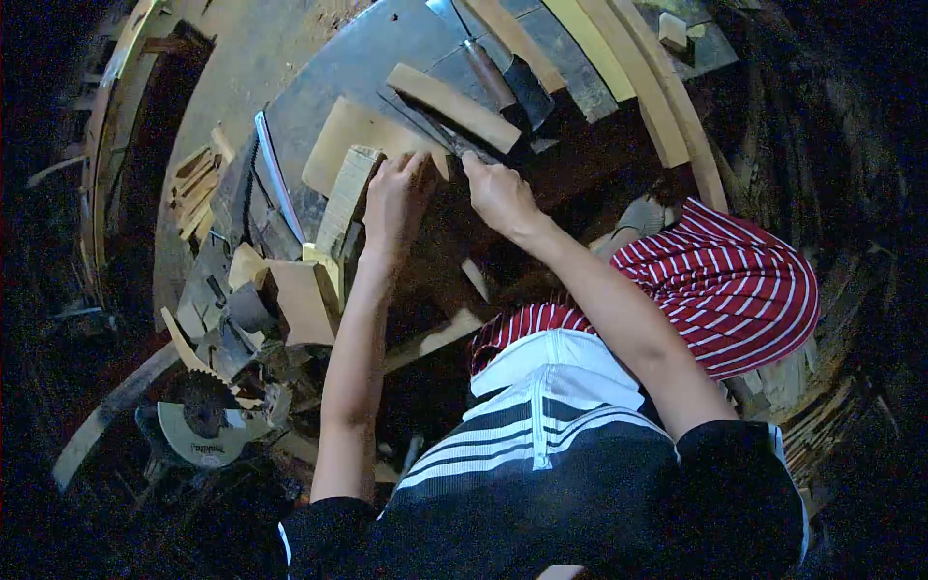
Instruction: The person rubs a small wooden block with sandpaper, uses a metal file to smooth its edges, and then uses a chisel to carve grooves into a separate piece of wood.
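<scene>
My left hand (398, 193) is closed, its fingers curled over the right end of a thin tan sheet (348, 132), which looks like thin wood or card. Beside that hand a pale wooden block (346, 201) stands at a slant. My right hand (505, 198) is a fist around a dark tool with two long thin blades (425, 124), much like scissors. Its blades point up and left, close to the sheet's edge; the grip is hidden in my fingers. Just beyond lies a short wooden bar (456, 108).
A wooden-handled blade (488, 72) and long planks (638, 72) lie at the far side. Left are a curved metal blade (277, 179), wood offcuts (198, 188) and a circular saw (201, 435). My knee in striped red cloth (725, 290) is at right.
</scene>
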Demonstrator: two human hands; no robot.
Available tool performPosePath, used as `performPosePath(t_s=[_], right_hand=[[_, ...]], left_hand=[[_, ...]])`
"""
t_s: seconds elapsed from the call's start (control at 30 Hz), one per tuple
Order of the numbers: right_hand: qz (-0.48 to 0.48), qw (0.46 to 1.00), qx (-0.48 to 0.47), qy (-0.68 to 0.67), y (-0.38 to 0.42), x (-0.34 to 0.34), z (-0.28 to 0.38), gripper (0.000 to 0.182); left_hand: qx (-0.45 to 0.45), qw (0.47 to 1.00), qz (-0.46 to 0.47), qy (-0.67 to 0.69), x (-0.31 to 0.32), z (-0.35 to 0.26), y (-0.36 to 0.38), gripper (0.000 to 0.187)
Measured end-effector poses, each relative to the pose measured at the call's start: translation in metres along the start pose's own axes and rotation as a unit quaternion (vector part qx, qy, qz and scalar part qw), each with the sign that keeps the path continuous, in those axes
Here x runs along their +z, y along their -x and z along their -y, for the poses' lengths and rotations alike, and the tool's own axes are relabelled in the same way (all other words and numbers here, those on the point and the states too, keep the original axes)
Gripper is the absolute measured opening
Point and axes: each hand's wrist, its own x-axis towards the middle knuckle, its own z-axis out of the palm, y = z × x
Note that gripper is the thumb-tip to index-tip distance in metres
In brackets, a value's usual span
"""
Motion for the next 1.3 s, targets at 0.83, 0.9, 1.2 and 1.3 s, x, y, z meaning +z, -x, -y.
performPosePath(t_s=[0.83, 0.9, 1.2, 1.3], right_hand=[[0.042, 0.998, 0.036, 0.004, -0.008, 0.005, 0.000, 0.024], [0.004, 1.000, 0.012, -0.019, -0.004, 0.000, 0.003, 0.024], [-0.026, 0.999, 0.011, -0.026, 0.010, 0.001, 0.011, 0.019], [-0.011, 0.999, 0.015, -0.027, 0.013, 0.005, 0.006, 0.021]], left_hand=[[-0.044, 0.997, -0.011, -0.058, 0.012, 0.004, 0.004, 0.030], [-0.045, 0.998, -0.013, -0.043, 0.010, 0.005, -0.003, 0.029], [-0.057, 0.997, -0.001, -0.045, 0.011, 0.007, 0.002, 0.030], [-0.066, 0.996, 0.008, -0.059, 0.011, 0.002, 0.008, 0.031]])
